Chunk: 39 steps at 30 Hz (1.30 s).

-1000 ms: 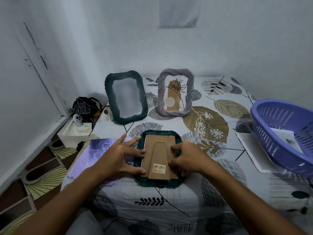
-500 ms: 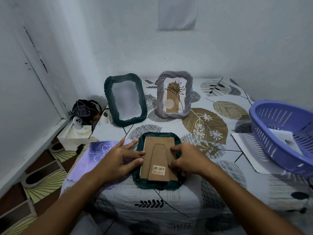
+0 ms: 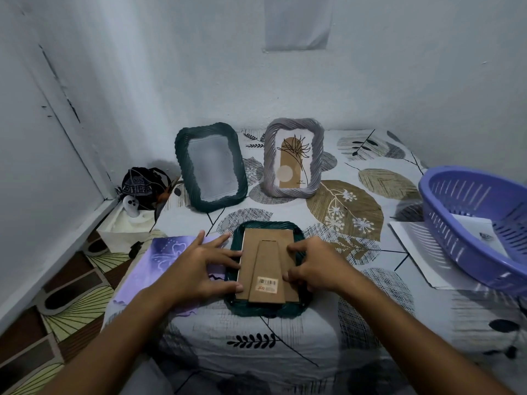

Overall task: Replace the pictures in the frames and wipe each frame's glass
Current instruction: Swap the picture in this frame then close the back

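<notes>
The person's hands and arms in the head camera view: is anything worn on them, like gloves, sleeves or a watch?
Nothing shows. The left hand and right hand are bare, without gloves or visible rings. Both forearms are bare down to the picture's lower edge: no sleeve, watch or bracelet in view.

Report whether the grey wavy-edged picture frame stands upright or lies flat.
Upright: the grey wavy-edged picture frame stands on its lower edge on the patterned cloth, picture facing the camera.
</notes>
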Motion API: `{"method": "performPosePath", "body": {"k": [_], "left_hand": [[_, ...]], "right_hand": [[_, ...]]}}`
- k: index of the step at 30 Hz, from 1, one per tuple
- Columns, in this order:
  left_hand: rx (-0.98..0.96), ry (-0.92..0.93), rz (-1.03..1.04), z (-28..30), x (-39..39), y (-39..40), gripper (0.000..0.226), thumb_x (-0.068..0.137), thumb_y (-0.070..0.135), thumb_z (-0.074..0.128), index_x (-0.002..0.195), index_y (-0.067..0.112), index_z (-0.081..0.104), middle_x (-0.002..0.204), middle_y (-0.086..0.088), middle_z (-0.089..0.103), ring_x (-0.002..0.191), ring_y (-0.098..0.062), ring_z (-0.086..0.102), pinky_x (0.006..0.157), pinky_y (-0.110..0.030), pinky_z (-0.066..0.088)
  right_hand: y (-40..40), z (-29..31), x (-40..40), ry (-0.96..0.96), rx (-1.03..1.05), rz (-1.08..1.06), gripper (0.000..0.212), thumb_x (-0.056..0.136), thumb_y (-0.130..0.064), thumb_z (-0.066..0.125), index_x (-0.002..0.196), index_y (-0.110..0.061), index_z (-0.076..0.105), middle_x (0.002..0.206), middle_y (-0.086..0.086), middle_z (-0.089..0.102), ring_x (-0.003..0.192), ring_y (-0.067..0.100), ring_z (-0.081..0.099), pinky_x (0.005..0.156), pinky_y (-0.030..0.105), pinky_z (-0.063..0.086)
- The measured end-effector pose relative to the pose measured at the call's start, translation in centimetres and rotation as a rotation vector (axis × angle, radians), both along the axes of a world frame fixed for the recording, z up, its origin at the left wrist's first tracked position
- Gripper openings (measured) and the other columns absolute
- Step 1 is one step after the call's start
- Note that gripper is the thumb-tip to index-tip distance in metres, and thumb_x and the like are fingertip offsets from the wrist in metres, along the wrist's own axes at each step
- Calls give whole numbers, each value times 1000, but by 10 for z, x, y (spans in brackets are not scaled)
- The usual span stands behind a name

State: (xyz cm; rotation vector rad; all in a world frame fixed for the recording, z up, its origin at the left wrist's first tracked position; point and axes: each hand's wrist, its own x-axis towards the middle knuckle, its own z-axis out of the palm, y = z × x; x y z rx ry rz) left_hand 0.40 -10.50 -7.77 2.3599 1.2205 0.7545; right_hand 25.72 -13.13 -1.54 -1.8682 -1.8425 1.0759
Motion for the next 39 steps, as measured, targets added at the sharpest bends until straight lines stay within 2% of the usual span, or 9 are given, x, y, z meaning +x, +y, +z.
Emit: {"method": "performPosePath", "body": {"k": [5,12,17,22,25,28,31,34,39], "left_hand": [[-13,21,-9,1,1,4,69,55,86,58,102,36,71,115,41,49,132,21,19,119,-39,-4],[40,184,-35,12,4,4,72,58,91,46,100,39,73,119,26,60,129,1,36,116,-46,2],[50,258,-16,25,10,-4,81,60,78,60,126,31,61,117,14,63,110,-2,49,103,-36,38],[-43,-85,94,34,25,-14,88,65,66,66,143,34,39,117,15,61,97,4,58,83,-15,48],[-78,-265,193,34,35,-12,83,71,53,73,143,32,38,120,11,59,104,-1,57,86,-18,49],[-131,-345,254,31,41,-9,78,79,34,76,145,28,36,130,5,54,115,-11,54,94,-26,48],[-219,-453,291,25,46,-9,79,79,33,74,147,29,34,134,-1,51,119,-19,54,88,-22,48],[-240,-532,328,20,50,-12,85,73,43,76,146,32,33,131,1,52,115,-17,57,85,-21,49],[-268,-587,311,19,59,-12,65,82,24,74,136,37,41,125,1,56,108,-13,61,84,-23,52]], "right_hand": [[0,-1,0,-2,4,-4,50,77,-12,77,121,2,56,89,11,67,53,17,59,57,33,54],[0,1,0,-50,6,37,51,80,-16,75,124,-1,55,93,6,62,56,20,60,65,38,57],[-1,2,2,-60,46,40,48,76,-18,77,118,-2,59,103,9,65,79,23,66,76,40,58],[1,1,12,56,173,-140,32,80,-15,69,111,-14,67,100,4,68,87,17,63,82,38,54],[2,0,18,149,173,-211,35,84,-12,67,119,-11,63,84,-3,61,78,13,58,75,33,50],[4,-7,22,197,137,-257,50,84,-13,68,132,-9,54,105,7,63,92,22,61,83,42,53],[6,-12,23,300,72,-306,52,84,-10,67,133,-8,51,109,15,64,82,24,62,67,35,53],[9,-14,24,367,23,-329,48,85,-8,66,130,-6,52,97,15,62,70,19,57,55,28,47],[8,-13,38,316,41,-324,47,85,-11,66,131,-6,53,102,15,63,72,20,59,59,30,51]]}}
